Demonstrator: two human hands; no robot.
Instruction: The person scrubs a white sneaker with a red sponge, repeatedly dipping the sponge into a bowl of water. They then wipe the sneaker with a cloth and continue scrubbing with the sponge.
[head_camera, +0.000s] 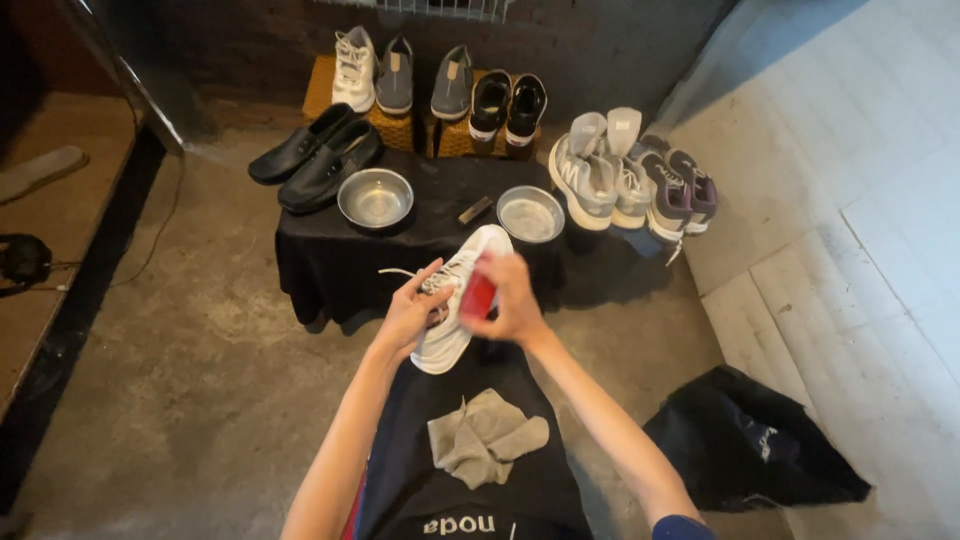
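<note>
Head view. We sat before a low table (330, 262) draped in black cloth; its near edge ran just beyond our hands. Bare concrete floor (190, 370) lay open to the left of the table and of our legs, bounded at far left by a dark raised ledge (70, 300). To the right the floor narrowed against a pale tiled slope (860, 230), and a black bag (750, 445) lay near our right elbow.

On the table stood two steel bowls (375, 198) (530, 214), well apart, with a small dark flat bar (474, 210) between them. We could not read any label. Black shoes (318, 155) lay at the table's far left corner. Behind, on woven boxes (400, 128), stood a white sneaker (354, 68), two grey slip-ons (422, 80) and a black pair (507, 103). Grey sneakers (600, 175) and purple ones (680, 190) stood at right.

We held a white shoe (455, 315) over our lap, toe pointing away, between both hands. Our left hand (410, 312) gripped its left side near the laces, fingers curled. Our right hand (512, 298), blurred, was closed around a small red thing (478, 296) pressed against the shoe's upper. A grey rag (487, 436) lay on the black apron (470, 480) on our lap, just below the shoe.
</note>
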